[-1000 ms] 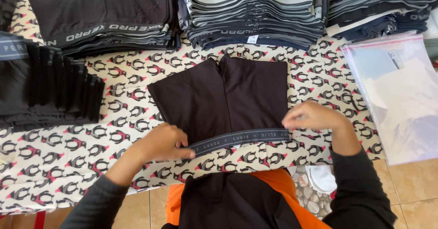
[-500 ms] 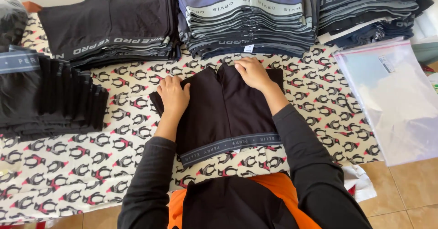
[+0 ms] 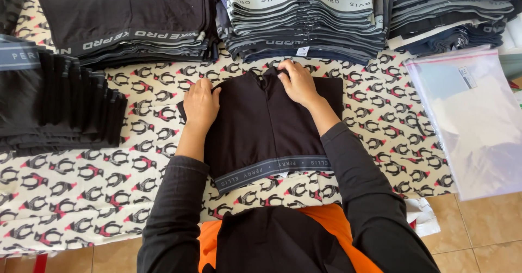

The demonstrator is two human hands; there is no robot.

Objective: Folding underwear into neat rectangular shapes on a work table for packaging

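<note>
A pair of black boxer briefs [image 3: 261, 131] with a grey waistband lies flat on the penguin-patterned cloth [image 3: 81, 197], waistband toward me. My left hand [image 3: 200, 105] presses on its far left leg edge, fingers resting on the fabric. My right hand [image 3: 296, 82] rests on the far middle of the garment, fingertips pinching the fabric near the crotch seam. Both arms wear dark long sleeves.
Folded stacks of dark underwear line the far side: a black stack [image 3: 125, 23], a grey-banded stack [image 3: 299, 17], and another stack [image 3: 451, 6] at the right. A row of folded black pieces [image 3: 60, 104] sits left. Clear plastic bags [image 3: 473, 115] lie right, over tiled floor [image 3: 489, 235].
Both hands moved from the waistband near me up to the far leg end of the briefs. Since half a second ago they have shifted only slightly.
</note>
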